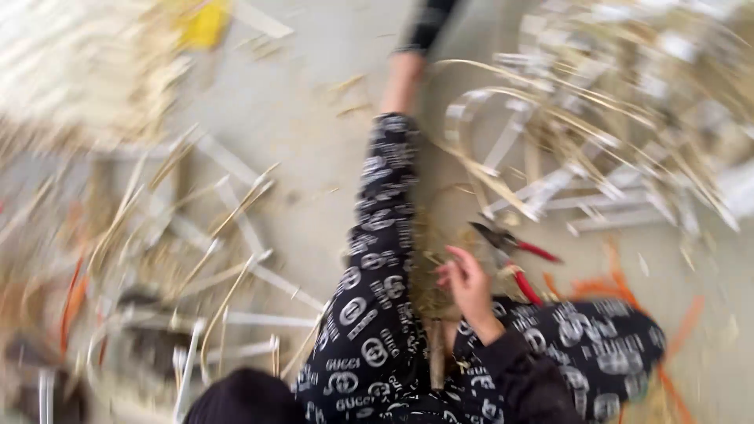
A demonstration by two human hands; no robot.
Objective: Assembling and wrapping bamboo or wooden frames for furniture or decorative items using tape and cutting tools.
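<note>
The picture is blurred by motion. My right hand (469,284), in a dark sleeve, hovers with bent fingers over a small heap of straw (430,275) lying between my legs. Whether it pinches any strands is unclear. Just right of the hand, red-handled shears (514,250) lie on the floor, blades pointing up-left. My legs wear black trousers with a white pattern (377,259); one leg stretches forward to a bare ankle (402,78). My left hand is out of view.
Pale cane strips and white slats (228,235) lie scattered on the grey floor at left. A tangle of bent cane and white frames (597,118) fills the upper right. Orange strips (628,290) lie at right. A yellow object (206,23) sits top left.
</note>
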